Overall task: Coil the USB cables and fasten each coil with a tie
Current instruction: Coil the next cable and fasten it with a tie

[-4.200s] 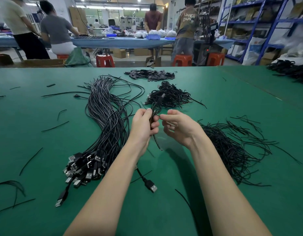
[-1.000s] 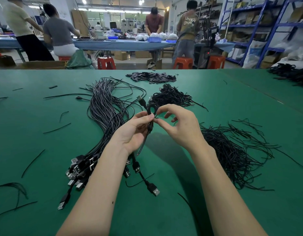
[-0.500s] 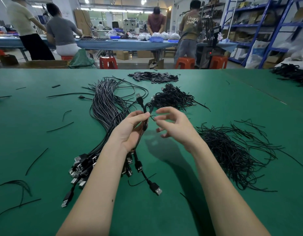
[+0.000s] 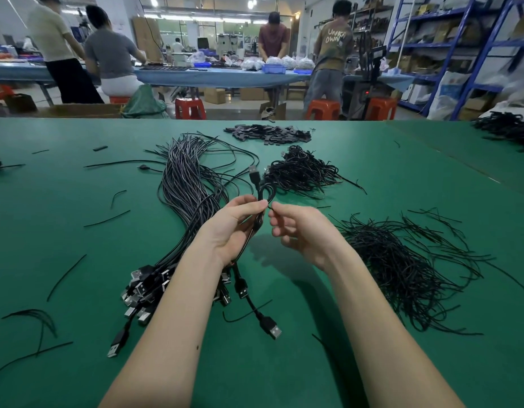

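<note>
left hand (image 4: 234, 225) grips the coiled usb cable (image 4: 262, 198) above the green table (image 4: 78, 231); right hand (image 4: 302, 231) beside it, fingers loosely curled, whether it pinches a tie: can't tell.

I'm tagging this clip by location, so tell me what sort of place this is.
Most likely a small factory or packing workshop. A big bundle of USB cables and a heap of black ties lie on a green worktable, other workers stand at a long bench behind, and blue storage racks hold cartons.
</note>
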Tool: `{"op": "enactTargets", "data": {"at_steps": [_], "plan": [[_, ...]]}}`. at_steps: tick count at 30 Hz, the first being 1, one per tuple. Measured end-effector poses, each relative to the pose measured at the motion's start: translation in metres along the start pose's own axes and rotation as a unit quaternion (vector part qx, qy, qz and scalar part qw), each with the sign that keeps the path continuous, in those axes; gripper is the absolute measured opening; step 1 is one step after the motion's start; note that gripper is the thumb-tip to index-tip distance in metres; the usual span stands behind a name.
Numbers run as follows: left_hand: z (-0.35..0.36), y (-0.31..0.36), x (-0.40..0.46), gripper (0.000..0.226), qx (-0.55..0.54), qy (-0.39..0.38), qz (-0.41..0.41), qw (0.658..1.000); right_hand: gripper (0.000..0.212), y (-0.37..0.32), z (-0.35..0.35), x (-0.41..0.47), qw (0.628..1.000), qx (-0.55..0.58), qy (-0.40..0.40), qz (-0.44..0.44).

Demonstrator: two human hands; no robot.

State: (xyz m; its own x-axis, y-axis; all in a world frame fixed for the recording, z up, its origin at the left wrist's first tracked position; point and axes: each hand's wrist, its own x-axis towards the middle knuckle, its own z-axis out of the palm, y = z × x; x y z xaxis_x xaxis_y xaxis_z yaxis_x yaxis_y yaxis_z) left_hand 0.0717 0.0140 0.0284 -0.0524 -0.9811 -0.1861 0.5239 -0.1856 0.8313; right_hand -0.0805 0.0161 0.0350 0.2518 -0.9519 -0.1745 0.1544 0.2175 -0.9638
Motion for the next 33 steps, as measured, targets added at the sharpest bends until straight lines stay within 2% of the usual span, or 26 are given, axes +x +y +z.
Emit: {"op": "enactTargets", "data": {"at_steps": [1,3,5,7,8,9,10,11,12,13,14,15,16,17,18,19,21,23,24,25,26,28,29,30,31,33], "plan": [[-0.001,0.0,0.0,0.022,-0.011,0.01,-0.005,1.0,0.011,0.003,-0.003,0.0,0.985,-0.138,0.038,-0.094],[-0.003,0.0,0.0,0.022,-0.032,0.017,-0.011,0.999,0.011,0.006,-0.011,0.001,0.884,-0.366,0.107,-0.272],[-0.004,0.0,0.001,0.022,-0.045,0.017,-0.016,0.999,0.013,0.009,-0.017,0.004,0.809,-0.432,0.12,-0.38],[-0.004,0.0,0.0,0.022,-0.047,0.016,-0.019,0.999,0.007,0.012,-0.019,0.007,0.778,-0.442,0.13,-0.427],[-0.003,0.0,0.0,0.022,-0.047,0.015,-0.018,0.999,0.006,0.013,-0.018,0.007,0.781,-0.433,0.137,-0.43],[-0.003,0.0,0.0,0.022,-0.045,0.013,-0.012,0.999,0.007,0.014,-0.014,0.007,0.812,-0.397,0.135,-0.406],[-0.003,0.001,0.0,0.022,-0.039,0.01,-0.003,0.999,0.009,0.014,-0.01,0.008,0.872,-0.325,0.124,-0.345],[-0.002,0.001,-0.001,0.022,-0.03,0.005,0.007,1.0,0.011,0.012,-0.006,0.008,0.941,-0.212,0.097,-0.243],[-0.002,0.002,-0.001,0.022,-0.02,-0.002,0.016,1.0,0.011,0.008,-0.001,0.006,0.992,-0.057,0.039,-0.107],[-0.001,0.002,-0.001,0.022,-0.012,-0.008,0.019,1.0,0.009,0.004,0.001,0.003,0.995,0.1,-0.02,0.021],[-0.001,0.002,-0.002,0.021,-0.008,-0.011,0.018,1.0,0.008,0.002,0.002,0.002,0.975,0.197,-0.047,0.095],[-0.002,0.001,-0.001,0.022,-0.007,-0.007,0.012,1.0,0.008,0.002,0.001,0.002,0.968,0.217,-0.052,0.115],[-0.003,0.001,-0.001,0.022,-0.011,0.003,0.004,1.0,0.008,0.004,0.002,0.002,0.983,0.155,-0.044,0.086],[-0.005,0.001,-0.001,0.022,-0.019,0.016,-0.006,1.0,0.007,0.006,0.001,0.003,0.999,0.035,-0.018,0.016],[-0.006,0.001,0.0,0.023,-0.03,0.027,-0.016,0.999,0.008,0.009,0.001,0.001,0.992,-0.095,0.02,-0.076],[-0.007,0.002,0.0,0.023,-0.04,0.035,-0.023,0.998,0.012,0.012,-0.002,0.001,0.964,-0.203,0.061,-0.164],[-0.009,0.003,0.0,0.024,-0.055,0.036,-0.034,0.997,0.012,0.015,-0.007,0.003,0.894,-0.319,0.114,-0.295],[-0.01,0.003,0.0,0.024,-0.057,0.032,-0.037,0.997,0.006,0.017,-0.011,0.006,0.854,-0.361,0.129,-0.352],[-0.009,0.002,0.0,0.024,-0.054,0.031,-0.036,0.997,0.005,0.016,-0.01,0.006,0.85,-0.366,0.137,-0.354],[-0.009,0.002,0.0,0.024,-0.051,0.03,-0.031,0.998,0.006,0.016,-0.007,0.006,0.862,-0.352,0.143,-0.335],[-0.008,0.002,-0.001,0.024,-0.046,0.029,-0.023,0.998,0.008,0.016,-0.003,0.006,0.9,-0.3,0.139,-0.284],[-0.006,0.002,-0.001,0.023,-0.024,0.022,-0.007,0.999,0.009,0.011,0.004,0.006,0.995,-0.037,0.068,-0.065],[-0.005,0.002,-0.001,0.023,-0.014,0.017,0.0,1.0,0.008,0.007,0.007,0.004,0.99,0.127,0.01,0.061],[-0.004,0.002,-0.001,0.023,-0.011,0.015,0.004,1.0,0.007,0.006,0.008,0.003,0.961,0.239,-0.023,0.134],[-0.004,0.003,-0.001,0.022,-0.016,0.015,0.004,1.0,0.006,0.007,0.009,0.001,0.945,0.285,-0.038,0.153],[-0.006,0.005,-0.001,0.022,-0.034,0.026,-0.003,0.999,0.005,0.01,0.011,0.001,0.978,0.189,-0.027,0.08]]}}
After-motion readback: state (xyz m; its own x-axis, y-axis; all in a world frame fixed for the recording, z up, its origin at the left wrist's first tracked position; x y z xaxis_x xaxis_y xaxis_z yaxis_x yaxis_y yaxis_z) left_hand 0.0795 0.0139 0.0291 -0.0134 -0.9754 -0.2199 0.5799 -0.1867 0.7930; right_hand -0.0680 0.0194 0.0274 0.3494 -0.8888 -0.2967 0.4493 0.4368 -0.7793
